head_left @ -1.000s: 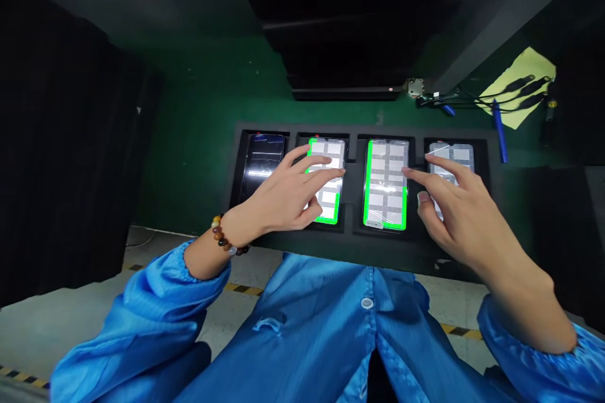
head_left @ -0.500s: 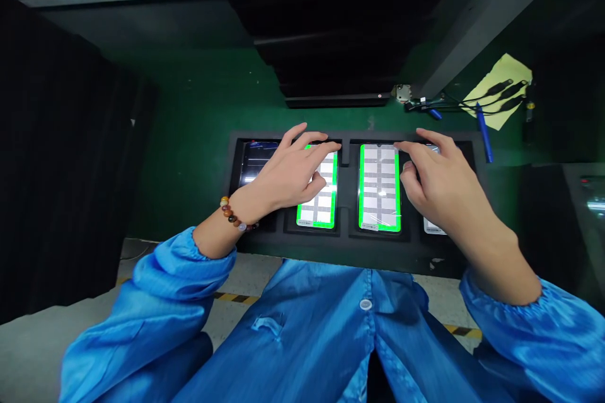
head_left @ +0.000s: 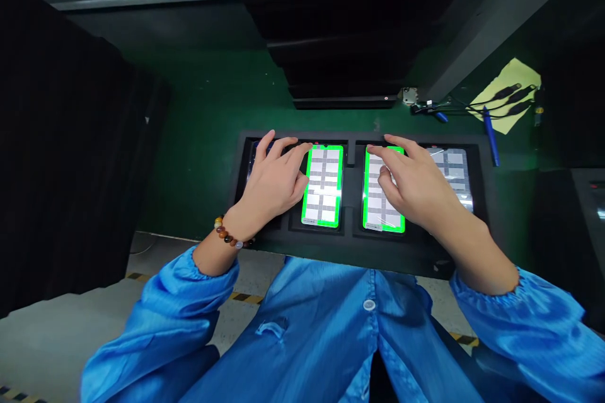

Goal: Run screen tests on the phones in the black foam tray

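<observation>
Several smartphones lie face up in the slots of a black tray [head_left: 350, 192]. The two middle ones, a left phone [head_left: 323, 186] and a right phone [head_left: 373, 201], show a white and grey grid inside a bright green border. My left hand [head_left: 278, 179] has its fingers spread, the index fingertip at the left phone's top left corner. It covers most of a dark-screened phone [head_left: 256, 151] at the far left. Over the right phone, my right hand [head_left: 413, 186] is spread with a fingertip at the top left corner. A phone with a dimmer grid [head_left: 456, 170] lies partly behind that hand.
A yellow sheet [head_left: 505, 97] with black cables [head_left: 508, 93] and a blue pen [head_left: 490, 137] lies at the right of the green table [head_left: 203, 119]. Black curtains hang ahead and at the left. A grey post [head_left: 467, 38] slants down at the right.
My right hand has moved left across the right middle phone, uncovering more of the far-right phone. My left hand has shifted left, baring more of the left middle phone's screen.
</observation>
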Demonstrator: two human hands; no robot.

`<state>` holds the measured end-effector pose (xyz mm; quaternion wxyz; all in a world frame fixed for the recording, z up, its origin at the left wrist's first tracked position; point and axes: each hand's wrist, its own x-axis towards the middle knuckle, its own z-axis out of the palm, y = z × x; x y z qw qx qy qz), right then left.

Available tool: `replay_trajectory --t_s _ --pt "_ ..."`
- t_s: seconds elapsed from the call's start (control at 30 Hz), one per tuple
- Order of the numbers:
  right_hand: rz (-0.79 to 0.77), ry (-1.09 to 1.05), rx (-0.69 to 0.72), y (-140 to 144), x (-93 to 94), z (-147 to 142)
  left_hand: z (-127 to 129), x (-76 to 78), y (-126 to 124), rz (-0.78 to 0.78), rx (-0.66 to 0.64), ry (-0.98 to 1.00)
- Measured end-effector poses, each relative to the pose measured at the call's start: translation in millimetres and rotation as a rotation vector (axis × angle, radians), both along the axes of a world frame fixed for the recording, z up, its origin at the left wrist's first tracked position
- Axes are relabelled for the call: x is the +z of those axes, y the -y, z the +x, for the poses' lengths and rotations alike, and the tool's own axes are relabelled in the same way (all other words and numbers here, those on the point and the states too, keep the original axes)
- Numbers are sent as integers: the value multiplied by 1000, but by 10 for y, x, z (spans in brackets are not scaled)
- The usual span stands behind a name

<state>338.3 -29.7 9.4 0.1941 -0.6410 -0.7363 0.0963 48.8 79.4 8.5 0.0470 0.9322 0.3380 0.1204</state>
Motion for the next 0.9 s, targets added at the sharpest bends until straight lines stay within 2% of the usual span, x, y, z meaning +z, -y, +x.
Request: replay_trajectory --t_s 0.2,0.47,0.67,0.9 --pt "30 44 -106 127 38 166 78 -3 -12 7 -31 17" --pt "9 50 -40 146 -5 153 201 31 -31 -43 -160 -35" --pt "41 36 9 454 -1 39 70 47 177 5 -204 -26" --pt "64 0 71 861 -44 -70 -140 78 532 -38 -235 1"
